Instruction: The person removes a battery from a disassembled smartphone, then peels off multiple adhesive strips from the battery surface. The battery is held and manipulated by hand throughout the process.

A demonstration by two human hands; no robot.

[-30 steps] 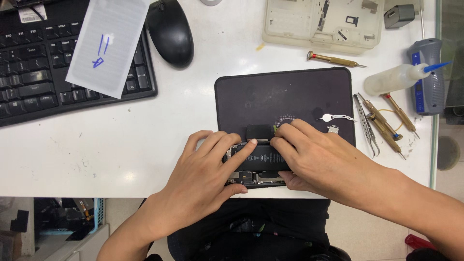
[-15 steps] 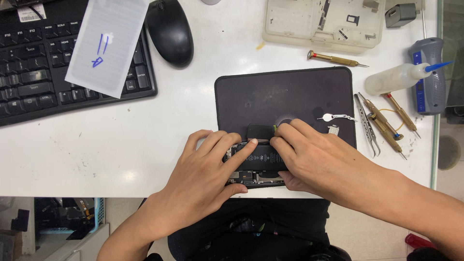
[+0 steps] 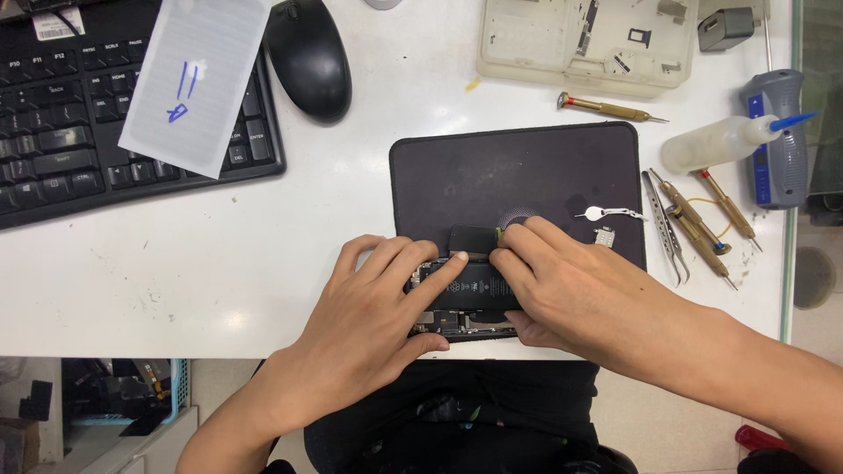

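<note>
both hands, left hand [image 3: 369,312] and right hand [image 3: 575,290], press flat with open fingers on the opened black phone [image 3: 465,294], at the near edge of the dark rectangular rubber mat [image 3: 518,171].

Repair bench: screwdrivers [image 3: 698,224], tweezers [image 3: 660,225], parts tray [image 3: 544,61]

We've got bright, even overhead light on the white table [image 3: 176,263], with soft glare spots near its front edge. Shadows stay faint beneath both hands, and everything's sharp throughout.

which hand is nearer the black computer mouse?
Left. The left hand lies below the black computer mouse, slightly right of it; the right hand sits farther right on the dark mat.
</note>
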